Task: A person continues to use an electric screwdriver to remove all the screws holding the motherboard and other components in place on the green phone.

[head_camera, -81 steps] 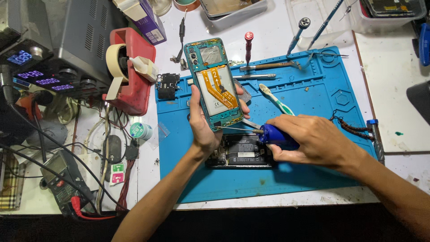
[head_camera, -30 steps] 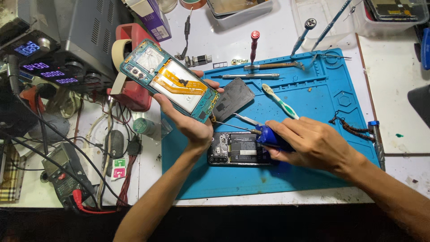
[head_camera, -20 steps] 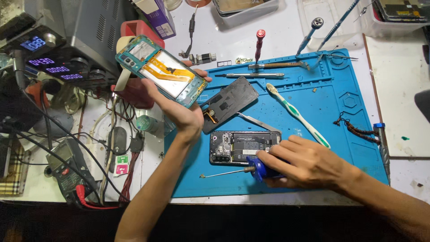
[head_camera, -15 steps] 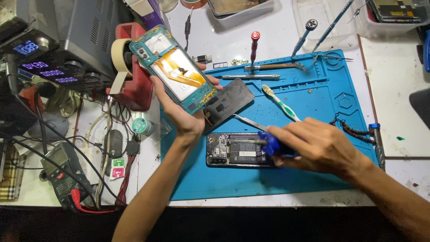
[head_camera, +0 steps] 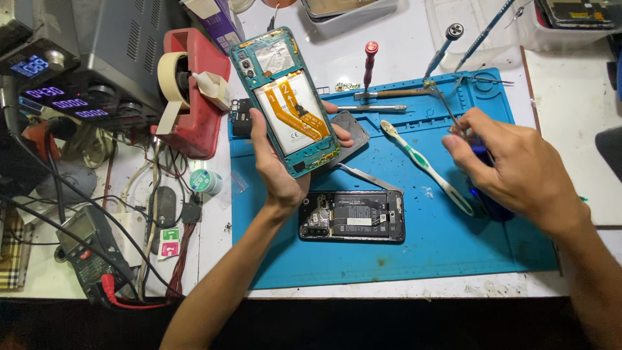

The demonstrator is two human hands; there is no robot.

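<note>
Blue-lit displays (head_camera: 48, 97) glowed at your far left; a purple box (head_camera: 217, 23) stood behind the tape.

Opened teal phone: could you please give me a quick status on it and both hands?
Left hand grips opened teal phone, raised off blue mat. Right hand holds blue-handled screwdriver. Black phone flat below.

Hidden almost wholly under the right hand (head_camera: 518, 168): a blue-handled tool (head_camera: 487, 201), tip unseen. Half covered by the teal opened phone (head_camera: 285, 100) and left hand (head_camera: 278, 172): a grey back cover (head_camera: 350, 129). Cut off at the top edge: clear trays (head_camera: 350, 8). Too small to tell: specks on the blue mat (head_camera: 421, 253).
</note>
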